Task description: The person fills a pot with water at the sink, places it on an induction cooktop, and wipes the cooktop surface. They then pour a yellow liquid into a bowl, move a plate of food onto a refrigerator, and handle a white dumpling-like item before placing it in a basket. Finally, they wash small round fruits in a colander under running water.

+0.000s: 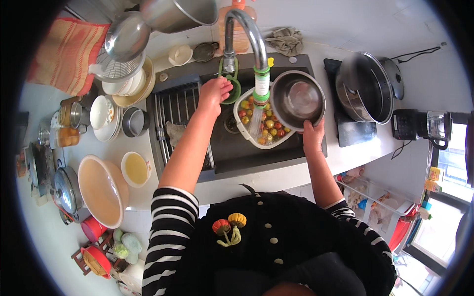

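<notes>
My right hand [314,136] grips the rim of a stainless steel bowl [298,99], tilted over the right side of the sink [237,157]. Beneath it sits a white basin [249,137] of small red and yellow-green fruits [273,124] in water. Water runs into this basin from the chrome faucet [247,17], through a green and white nozzle [262,83]. My left hand [215,94] is by the faucet's base, close to its thin lever; whether the fingers hold the lever is unclear. Just past those fingers is a green strainer [234,90].
A metal drying rack [177,100] spans the sink's left side, with a cloth [176,132] on it. Left stand a large beige basin [102,190], a bowl of yellow liquid [136,168] and stacked dishes [105,122]. A large pot [364,88] sits right, near a blender [422,127].
</notes>
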Motion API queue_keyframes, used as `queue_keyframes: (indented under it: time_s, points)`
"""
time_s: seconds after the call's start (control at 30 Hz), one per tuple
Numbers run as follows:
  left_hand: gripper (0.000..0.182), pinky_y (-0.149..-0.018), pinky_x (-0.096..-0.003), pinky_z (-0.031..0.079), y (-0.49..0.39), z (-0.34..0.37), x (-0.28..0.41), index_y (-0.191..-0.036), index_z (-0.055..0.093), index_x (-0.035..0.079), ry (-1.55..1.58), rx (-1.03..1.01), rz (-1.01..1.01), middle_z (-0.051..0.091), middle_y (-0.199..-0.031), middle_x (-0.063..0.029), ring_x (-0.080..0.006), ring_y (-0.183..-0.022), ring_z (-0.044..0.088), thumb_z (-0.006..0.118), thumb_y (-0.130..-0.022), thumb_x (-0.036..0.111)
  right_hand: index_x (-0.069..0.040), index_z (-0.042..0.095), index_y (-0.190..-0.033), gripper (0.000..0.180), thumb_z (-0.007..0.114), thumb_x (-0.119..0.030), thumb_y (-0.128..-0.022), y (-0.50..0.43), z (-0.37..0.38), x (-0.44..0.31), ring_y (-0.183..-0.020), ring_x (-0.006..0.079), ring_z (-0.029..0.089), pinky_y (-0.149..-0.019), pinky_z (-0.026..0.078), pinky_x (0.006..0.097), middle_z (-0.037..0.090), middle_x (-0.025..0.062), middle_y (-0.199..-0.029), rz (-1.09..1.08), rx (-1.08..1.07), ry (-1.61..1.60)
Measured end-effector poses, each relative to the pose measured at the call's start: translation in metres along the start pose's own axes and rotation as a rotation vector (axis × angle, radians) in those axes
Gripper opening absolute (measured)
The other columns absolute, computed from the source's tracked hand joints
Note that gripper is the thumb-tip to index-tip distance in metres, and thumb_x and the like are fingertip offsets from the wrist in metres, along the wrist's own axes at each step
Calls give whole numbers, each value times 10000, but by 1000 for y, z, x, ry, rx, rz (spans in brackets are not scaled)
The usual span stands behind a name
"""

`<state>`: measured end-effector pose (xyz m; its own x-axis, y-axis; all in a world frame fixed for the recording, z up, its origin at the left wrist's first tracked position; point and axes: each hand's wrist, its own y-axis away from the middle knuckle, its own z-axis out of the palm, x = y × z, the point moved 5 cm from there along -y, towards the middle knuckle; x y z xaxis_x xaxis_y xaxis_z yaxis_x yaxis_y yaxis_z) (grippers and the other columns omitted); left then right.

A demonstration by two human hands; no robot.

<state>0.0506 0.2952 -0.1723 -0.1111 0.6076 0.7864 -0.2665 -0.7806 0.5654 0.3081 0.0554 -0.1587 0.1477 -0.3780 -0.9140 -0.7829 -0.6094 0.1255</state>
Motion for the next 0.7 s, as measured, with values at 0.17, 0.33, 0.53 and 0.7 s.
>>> queue_keyframes:
  time_s: [0.17, 0.33, 0.53, 0.7]
  points:
    - [266, -700, -287, 487, -29, 7, -2, -963, 616, 37, -26, 59, 123, 690, -941, -75, -160, -850, 666, 464, -997, 253, -13, 487, -1255, 425, 559, -168, -866, 13, -3, 25, -922, 225, 645, -627, 570, 317, 611, 127, -1095, 425, -202, -404]
    - [254, -655, -270, 462, -45, 6, 21, -859, 614, 51, -4, 133, 177, 677, -843, -52, -140, -741, 652, 472, -971, 229, 32, 557, -1106, 302, 542, -204, -919, 24, -2, 32, -696, 192, 659, -511, 538, 283, 675, 113, -909, 554, -205, -435]
    - [196, -714, -280, 464, -25, -4, 12, -948, 620, 61, -56, 129, 121, 682, -922, -39, -138, -821, 658, 521, -944, 231, 73, 510, -1199, 409, 546, -199, -896, 31, 40, 56, -800, 286, 672, -615, 561, 346, 636, 196, -1028, 741, -493, -428]
    - [152, -694, -252, 474, 35, -42, -18, -983, 640, 81, -78, 184, 178, 688, -940, -31, -124, -836, 656, 594, -929, 215, 87, 486, -1127, 337, 544, -132, -878, 63, 65, 58, -632, 319, 632, -551, 555, 390, 593, 251, -988, 948, -718, -494]
